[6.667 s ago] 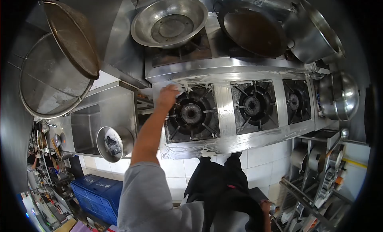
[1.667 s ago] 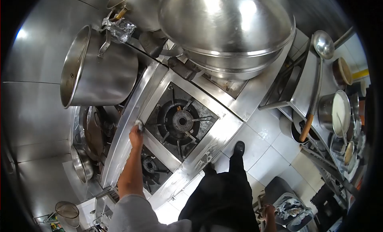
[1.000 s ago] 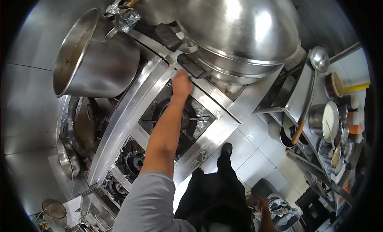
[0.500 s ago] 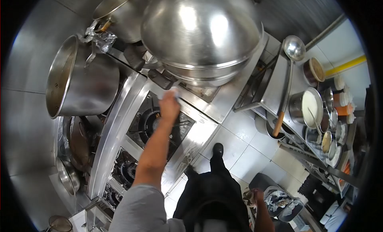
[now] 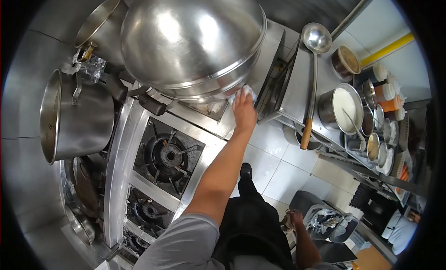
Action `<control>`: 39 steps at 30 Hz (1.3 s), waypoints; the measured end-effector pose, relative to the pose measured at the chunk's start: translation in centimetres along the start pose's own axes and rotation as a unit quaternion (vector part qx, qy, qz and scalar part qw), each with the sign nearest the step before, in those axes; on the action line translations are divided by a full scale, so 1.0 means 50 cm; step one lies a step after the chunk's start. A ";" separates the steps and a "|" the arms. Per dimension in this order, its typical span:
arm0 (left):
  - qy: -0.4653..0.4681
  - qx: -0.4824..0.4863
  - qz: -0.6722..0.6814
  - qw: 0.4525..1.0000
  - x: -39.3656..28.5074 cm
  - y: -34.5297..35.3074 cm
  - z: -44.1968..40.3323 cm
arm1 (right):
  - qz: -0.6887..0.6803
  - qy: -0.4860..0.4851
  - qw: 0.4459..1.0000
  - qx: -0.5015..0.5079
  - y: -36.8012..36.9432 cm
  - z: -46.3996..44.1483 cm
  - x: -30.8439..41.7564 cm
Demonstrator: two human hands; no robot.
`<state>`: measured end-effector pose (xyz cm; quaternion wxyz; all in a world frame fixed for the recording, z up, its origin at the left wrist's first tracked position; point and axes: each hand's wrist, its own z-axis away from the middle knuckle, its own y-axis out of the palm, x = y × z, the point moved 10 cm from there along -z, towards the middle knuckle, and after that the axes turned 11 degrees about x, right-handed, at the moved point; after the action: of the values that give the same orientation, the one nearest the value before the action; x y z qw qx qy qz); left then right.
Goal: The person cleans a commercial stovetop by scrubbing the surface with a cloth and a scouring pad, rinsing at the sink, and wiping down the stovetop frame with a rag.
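My left hand (image 5: 243,111) is closed on a white cloth (image 5: 249,91), pressed on the metal counter edge at the lower right side of a large steel pot with a domed lid (image 5: 195,38). Low on the right, beside my leg, my right hand (image 5: 294,219) is closed around a crumpled cloth (image 5: 286,222), partly hidden by the fingers. Left of my outstretched forearm lies a gas burner (image 5: 170,152) with a black grate. The big pot's dark handle (image 5: 152,104) sticks out over the stove.
A deep pot (image 5: 88,117) stands at the left, with another pot (image 5: 102,28) behind it. On the right-hand shelf are a long ladle (image 5: 310,93), a pan of white liquid (image 5: 344,107) and several containers. A bin (image 5: 306,202) stands low right; another person (image 5: 402,230) is beyond.
My left hand has moved right with the white cloth, from near the big pot's handle to the counter beside its right side. The view has shifted; my right hand stays low.
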<state>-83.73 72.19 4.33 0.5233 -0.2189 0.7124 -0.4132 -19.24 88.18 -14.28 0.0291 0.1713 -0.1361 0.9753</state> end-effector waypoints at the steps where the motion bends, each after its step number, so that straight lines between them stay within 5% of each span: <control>1: -0.007 0.000 -0.004 1.000 -0.003 0.004 -0.015 | 0.004 0.010 1.000 -0.014 -0.003 0.000 0.005; 10: 0.204 0.237 -0.007 0.950 0.134 -0.121 0.334 | 0.013 -0.021 0.999 -0.040 -0.050 0.000 -0.034; 12: 0.243 0.265 0.037 0.932 0.161 -0.121 0.311 | 0.155 -0.099 0.983 0.010 -0.032 -0.049 -0.083; 13: 0.225 0.241 0.013 0.944 0.151 -0.126 0.258 | 0.158 -0.014 0.987 0.012 -0.038 -0.020 -0.051; 16: 0.174 0.178 0.009 0.968 0.125 -0.120 0.181 | 0.288 -0.097 0.952 0.033 -0.029 -0.050 -0.025; 17: 0.153 0.175 0.006 0.973 0.123 -0.107 0.194 | 0.178 -0.031 0.983 0.019 -0.047 -0.052 -0.020; 20: 0.051 0.189 -0.048 0.980 0.146 -0.127 0.400 | 0.046 -0.028 0.997 0.060 -0.054 -0.137 -0.072; 25: -0.097 0.198 -0.076 0.972 0.226 -0.219 0.739 | 0.050 -0.018 0.997 0.062 -0.054 -0.088 0.084; 27: -0.172 0.090 -0.090 0.977 0.224 -0.239 0.757 | 0.010 0.007 0.997 0.071 -0.054 -0.108 0.072; 34: -0.222 -0.012 -0.051 0.974 0.172 -0.161 0.411 | 0.091 -0.088 0.987 0.103 -0.044 -0.074 0.223; 39: -0.291 0.006 -0.045 0.956 0.247 -0.250 0.757 | 0.192 -0.103 0.974 0.066 -0.064 -0.029 0.262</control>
<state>-54.56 42.33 3.39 0.6898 -0.3582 0.5164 -0.3595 -31.71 91.79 -10.29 -0.1839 0.2435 -0.1038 0.9466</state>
